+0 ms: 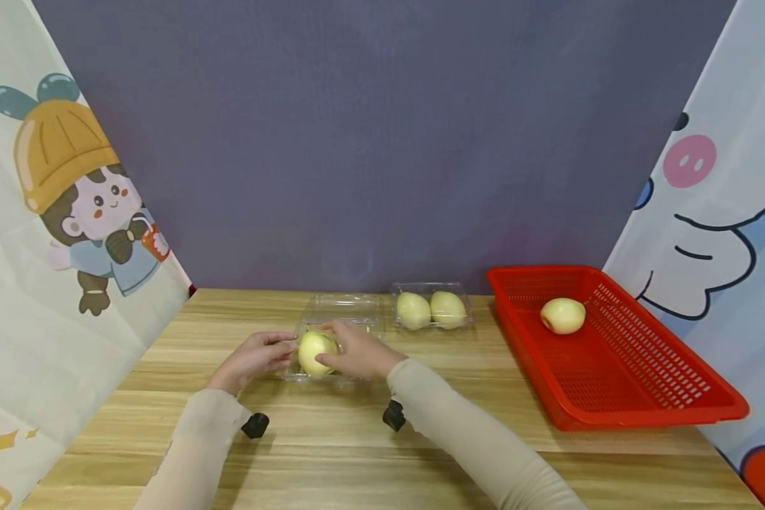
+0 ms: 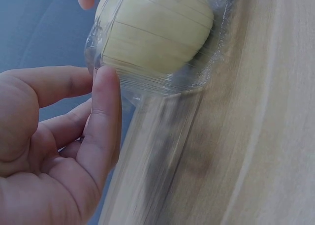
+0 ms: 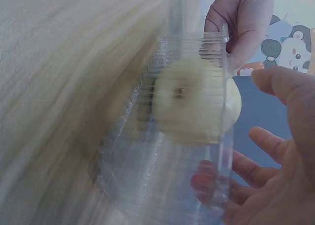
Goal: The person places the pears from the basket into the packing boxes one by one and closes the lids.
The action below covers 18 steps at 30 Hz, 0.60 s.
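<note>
A round, pale yellow, apple-like fruit (image 1: 312, 350) sits in one end of a clear plastic box (image 3: 147, 173), whose lid (image 1: 347, 309) stands open at the back. At the box's left side, my left hand (image 1: 255, 360) pinches the rim; its fingers (image 2: 104, 94) lie at the plastic edge beside the fruit. My right hand (image 1: 360, 352) is over the box's right part. In the right wrist view its fingers are spread and its thumb (image 3: 275, 82) stands apart from the fruit, while some fingertips show blurred through the clear wall.
Another clear box (image 1: 432, 322) holding two pale fruits (image 1: 413, 310) stands at the back, to the right. Farther right is a red plastic basket (image 1: 548, 397) with one fruit (image 1: 563, 316) in it. A grey-blue cloth wall (image 1: 382, 142) rises behind the wooden table (image 1: 331, 453).
</note>
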Available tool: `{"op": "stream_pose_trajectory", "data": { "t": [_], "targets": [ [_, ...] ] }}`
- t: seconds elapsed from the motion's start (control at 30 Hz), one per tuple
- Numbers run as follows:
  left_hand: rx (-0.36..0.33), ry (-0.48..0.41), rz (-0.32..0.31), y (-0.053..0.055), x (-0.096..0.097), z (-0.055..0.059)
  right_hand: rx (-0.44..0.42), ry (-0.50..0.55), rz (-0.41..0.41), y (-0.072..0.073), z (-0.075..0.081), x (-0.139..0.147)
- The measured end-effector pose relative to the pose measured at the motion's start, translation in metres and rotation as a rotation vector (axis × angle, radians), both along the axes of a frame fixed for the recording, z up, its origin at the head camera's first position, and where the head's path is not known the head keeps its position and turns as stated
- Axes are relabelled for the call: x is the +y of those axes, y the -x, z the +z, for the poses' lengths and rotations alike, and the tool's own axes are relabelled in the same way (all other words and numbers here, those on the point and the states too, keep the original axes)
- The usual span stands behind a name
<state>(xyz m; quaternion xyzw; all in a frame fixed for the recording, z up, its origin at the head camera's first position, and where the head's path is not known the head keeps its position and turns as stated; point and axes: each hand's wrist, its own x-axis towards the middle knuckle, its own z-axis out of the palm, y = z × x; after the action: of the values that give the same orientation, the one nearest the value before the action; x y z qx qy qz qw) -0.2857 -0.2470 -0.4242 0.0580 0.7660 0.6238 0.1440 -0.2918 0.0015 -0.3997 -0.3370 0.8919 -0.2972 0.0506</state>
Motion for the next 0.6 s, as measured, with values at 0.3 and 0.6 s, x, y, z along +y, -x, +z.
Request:
{"op": "stream_pose_trajectory", "data": {
  "t": [0.3, 0.6],
  "targets": [
    [0.0, 0.003, 0.015, 0.001, 0.001, -0.001, 0.048, -0.058, -0.008, -0.001, 0.007, 0.01],
    [0.011, 0.002, -0.004, -0.001, 0.0, -0.001, 0.066, -0.068, -0.003, -0.003, 0.014, 0.023]
  ]
}}
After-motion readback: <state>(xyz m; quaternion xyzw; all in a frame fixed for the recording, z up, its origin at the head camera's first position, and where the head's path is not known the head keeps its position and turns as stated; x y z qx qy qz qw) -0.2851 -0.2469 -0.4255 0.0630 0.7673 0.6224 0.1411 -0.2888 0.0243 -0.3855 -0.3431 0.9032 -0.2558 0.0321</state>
